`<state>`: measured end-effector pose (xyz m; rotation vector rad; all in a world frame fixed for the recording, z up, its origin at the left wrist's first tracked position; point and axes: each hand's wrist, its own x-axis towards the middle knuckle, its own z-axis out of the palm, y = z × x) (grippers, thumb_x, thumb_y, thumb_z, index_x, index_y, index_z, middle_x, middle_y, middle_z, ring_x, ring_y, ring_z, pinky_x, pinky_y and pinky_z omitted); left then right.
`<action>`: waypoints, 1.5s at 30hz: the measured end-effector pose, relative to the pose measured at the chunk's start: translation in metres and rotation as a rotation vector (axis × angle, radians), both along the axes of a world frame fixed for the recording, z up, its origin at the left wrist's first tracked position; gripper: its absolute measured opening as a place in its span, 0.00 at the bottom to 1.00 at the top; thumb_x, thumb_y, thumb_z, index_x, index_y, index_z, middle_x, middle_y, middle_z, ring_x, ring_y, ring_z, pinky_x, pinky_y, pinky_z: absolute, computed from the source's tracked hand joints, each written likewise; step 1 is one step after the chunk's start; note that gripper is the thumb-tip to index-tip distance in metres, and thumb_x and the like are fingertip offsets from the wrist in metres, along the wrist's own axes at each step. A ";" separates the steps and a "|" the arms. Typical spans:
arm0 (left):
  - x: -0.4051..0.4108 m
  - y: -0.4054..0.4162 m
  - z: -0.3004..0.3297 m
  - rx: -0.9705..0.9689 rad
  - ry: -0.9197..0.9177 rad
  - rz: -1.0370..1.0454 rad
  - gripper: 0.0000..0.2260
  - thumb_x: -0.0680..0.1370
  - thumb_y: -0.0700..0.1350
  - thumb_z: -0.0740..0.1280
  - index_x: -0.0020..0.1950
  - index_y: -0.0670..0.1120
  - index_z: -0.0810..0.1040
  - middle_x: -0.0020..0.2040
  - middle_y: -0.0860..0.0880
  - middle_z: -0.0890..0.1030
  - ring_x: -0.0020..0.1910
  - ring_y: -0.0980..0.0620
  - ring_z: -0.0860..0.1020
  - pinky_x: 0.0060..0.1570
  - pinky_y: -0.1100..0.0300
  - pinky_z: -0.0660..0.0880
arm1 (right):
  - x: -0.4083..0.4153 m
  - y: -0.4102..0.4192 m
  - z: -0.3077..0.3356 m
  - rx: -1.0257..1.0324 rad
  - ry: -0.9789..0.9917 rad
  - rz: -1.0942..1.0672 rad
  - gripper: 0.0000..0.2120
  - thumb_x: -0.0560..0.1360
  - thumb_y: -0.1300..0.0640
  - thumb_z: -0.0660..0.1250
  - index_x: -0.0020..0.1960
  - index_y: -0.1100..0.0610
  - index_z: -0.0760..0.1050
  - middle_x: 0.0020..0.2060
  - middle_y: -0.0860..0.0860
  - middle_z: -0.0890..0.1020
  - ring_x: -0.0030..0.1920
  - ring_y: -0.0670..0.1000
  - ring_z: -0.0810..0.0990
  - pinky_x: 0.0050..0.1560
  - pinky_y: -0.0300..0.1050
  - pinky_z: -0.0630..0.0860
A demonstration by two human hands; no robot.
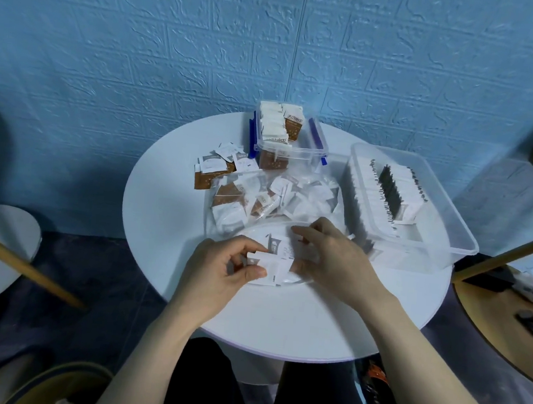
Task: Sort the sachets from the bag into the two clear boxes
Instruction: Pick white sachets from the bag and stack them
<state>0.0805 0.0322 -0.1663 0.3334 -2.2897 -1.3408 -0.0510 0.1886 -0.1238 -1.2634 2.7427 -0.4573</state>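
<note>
Head view: everything below comes from this one camera, looking down over the table.
Wall: blue embossed brick-pattern wall [177,33] behind all; its edges bend with the wide lens.
Table: round white table [280,325] carrying the whole job.
Big box: large clear plastic box [457,218] at the right, a row of white and dark sachets standing on edge inside; print too small to read.
Small box: small clear plastic box with blue clips [320,142] at the back, packed with white and brown sachets.
Bag: crumpled clear plastic bag [291,200] mid-table between the boxes, loose sachets showing blurred through the film.
Loose heap: brown and white sachets [216,171] just left of the bag.
Left hand [224,269]: curled fingers pinch the white sachets with grey print [276,260] at the bag's near edge.
Right hand [328,252]: fingers curled on the same sachets, partly covering them.
Surroundings: wooden poles and other tabletops at both sides, cut off by the frame.
</note>
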 end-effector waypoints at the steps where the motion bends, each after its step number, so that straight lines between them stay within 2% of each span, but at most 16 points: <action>1: 0.001 -0.001 0.000 -0.003 -0.006 -0.010 0.13 0.68 0.43 0.77 0.43 0.60 0.80 0.30 0.58 0.77 0.35 0.50 0.78 0.42 0.52 0.76 | -0.001 0.000 0.001 -0.002 -0.024 0.000 0.25 0.70 0.48 0.72 0.65 0.50 0.72 0.55 0.49 0.71 0.56 0.52 0.75 0.51 0.49 0.73; 5: 0.003 -0.003 0.000 -0.005 -0.002 -0.066 0.10 0.67 0.45 0.78 0.40 0.58 0.80 0.31 0.59 0.77 0.34 0.52 0.77 0.39 0.56 0.75 | 0.002 -0.005 0.003 0.039 0.009 0.023 0.23 0.70 0.43 0.71 0.63 0.49 0.74 0.53 0.49 0.69 0.53 0.52 0.74 0.49 0.49 0.73; 10: 0.004 -0.001 0.001 0.053 0.036 -0.056 0.08 0.65 0.49 0.77 0.37 0.58 0.79 0.30 0.58 0.77 0.33 0.54 0.75 0.37 0.57 0.74 | 0.005 -0.007 0.008 0.124 0.160 0.101 0.17 0.72 0.40 0.66 0.55 0.47 0.77 0.51 0.48 0.72 0.52 0.51 0.75 0.43 0.43 0.65; 13: 0.004 -0.001 -0.001 0.110 0.039 -0.013 0.08 0.65 0.49 0.77 0.37 0.59 0.80 0.31 0.56 0.77 0.35 0.48 0.76 0.40 0.50 0.76 | 0.004 -0.005 0.007 0.086 0.241 0.128 0.12 0.73 0.45 0.62 0.49 0.50 0.79 0.49 0.47 0.76 0.51 0.50 0.76 0.39 0.41 0.62; 18: 0.004 0.000 -0.001 0.099 0.064 -0.016 0.13 0.66 0.42 0.78 0.38 0.59 0.80 0.32 0.59 0.77 0.35 0.50 0.76 0.41 0.46 0.77 | 0.000 0.005 0.011 -0.210 0.124 0.057 0.09 0.76 0.57 0.65 0.53 0.53 0.81 0.43 0.51 0.82 0.45 0.54 0.79 0.40 0.48 0.73; 20: 0.004 -0.001 -0.003 0.109 0.063 -0.010 0.15 0.67 0.41 0.78 0.42 0.61 0.80 0.32 0.59 0.77 0.37 0.50 0.77 0.44 0.51 0.77 | 0.003 0.004 0.013 -0.275 0.090 0.089 0.08 0.74 0.59 0.70 0.52 0.53 0.82 0.42 0.50 0.84 0.42 0.52 0.79 0.40 0.47 0.74; 23: 0.004 -0.001 -0.004 0.092 0.044 -0.005 0.21 0.67 0.42 0.78 0.50 0.64 0.77 0.36 0.62 0.77 0.37 0.57 0.76 0.43 0.68 0.73 | 0.009 0.001 0.015 -0.252 0.041 0.133 0.05 0.72 0.56 0.72 0.48 0.49 0.82 0.37 0.44 0.81 0.38 0.46 0.76 0.39 0.47 0.74; 25: 0.004 0.000 -0.003 0.069 0.044 -0.013 0.18 0.67 0.43 0.78 0.49 0.61 0.78 0.39 0.62 0.77 0.35 0.59 0.75 0.42 0.65 0.74 | 0.013 -0.001 0.014 -0.232 -0.017 0.167 0.05 0.73 0.56 0.71 0.46 0.47 0.82 0.35 0.41 0.79 0.37 0.45 0.75 0.40 0.48 0.75; 28: 0.005 0.000 -0.001 -0.012 0.094 0.004 0.08 0.67 0.52 0.76 0.40 0.54 0.79 0.39 0.59 0.76 0.36 0.56 0.74 0.39 0.58 0.73 | 0.014 -0.004 0.014 -0.262 -0.118 0.226 0.07 0.76 0.56 0.67 0.50 0.47 0.82 0.40 0.42 0.81 0.42 0.45 0.77 0.45 0.47 0.75; 30: 0.005 -0.001 -0.001 -0.092 0.141 0.055 0.10 0.68 0.56 0.75 0.40 0.53 0.79 0.39 0.59 0.76 0.39 0.56 0.76 0.42 0.57 0.73 | 0.012 -0.008 0.017 -0.301 -0.194 0.253 0.09 0.79 0.55 0.63 0.55 0.48 0.81 0.44 0.45 0.81 0.48 0.46 0.78 0.51 0.46 0.74; 32: 0.006 0.000 0.000 -0.176 0.142 0.111 0.13 0.69 0.59 0.73 0.41 0.50 0.79 0.40 0.60 0.78 0.42 0.57 0.76 0.47 0.54 0.72 | 0.009 -0.017 0.019 -0.260 -0.181 0.318 0.12 0.80 0.60 0.61 0.58 0.52 0.80 0.49 0.46 0.80 0.54 0.47 0.76 0.57 0.47 0.71; 36: 0.006 0.000 0.001 -0.215 0.078 0.138 0.11 0.70 0.57 0.70 0.42 0.49 0.79 0.39 0.59 0.79 0.41 0.56 0.77 0.48 0.50 0.72 | -0.002 -0.038 0.022 -0.082 -0.234 0.419 0.23 0.73 0.71 0.58 0.61 0.54 0.78 0.55 0.49 0.79 0.61 0.50 0.71 0.64 0.49 0.67; 38: 0.006 0.000 0.002 -0.224 0.080 0.146 0.09 0.70 0.55 0.71 0.40 0.51 0.77 0.37 0.58 0.78 0.39 0.55 0.77 0.46 0.52 0.72 | -0.007 -0.047 0.025 -0.025 -0.246 0.435 0.24 0.72 0.70 0.59 0.62 0.51 0.78 0.51 0.40 0.76 0.61 0.49 0.69 0.66 0.47 0.64; 39: 0.006 0.001 0.002 -0.238 0.081 0.153 0.08 0.70 0.55 0.71 0.39 0.53 0.75 0.37 0.58 0.78 0.38 0.55 0.76 0.46 0.54 0.71 | -0.009 -0.051 0.025 0.019 -0.206 0.444 0.25 0.72 0.69 0.58 0.63 0.49 0.77 0.51 0.39 0.75 0.62 0.48 0.68 0.66 0.46 0.62; 42: 0.007 0.002 0.001 -0.266 0.068 0.157 0.09 0.69 0.55 0.71 0.38 0.53 0.74 0.36 0.56 0.78 0.38 0.54 0.76 0.45 0.57 0.68 | -0.013 -0.059 0.021 0.160 -0.071 0.464 0.26 0.74 0.64 0.56 0.67 0.44 0.73 0.64 0.49 0.74 0.68 0.47 0.63 0.66 0.44 0.56; 45: 0.007 0.002 0.000 -0.259 0.053 0.148 0.14 0.68 0.60 0.68 0.38 0.50 0.76 0.36 0.55 0.79 0.39 0.57 0.73 0.47 0.62 0.66 | -0.014 -0.058 0.020 0.238 -0.053 0.496 0.27 0.73 0.61 0.53 0.69 0.45 0.71 0.70 0.46 0.70 0.72 0.44 0.58 0.67 0.44 0.51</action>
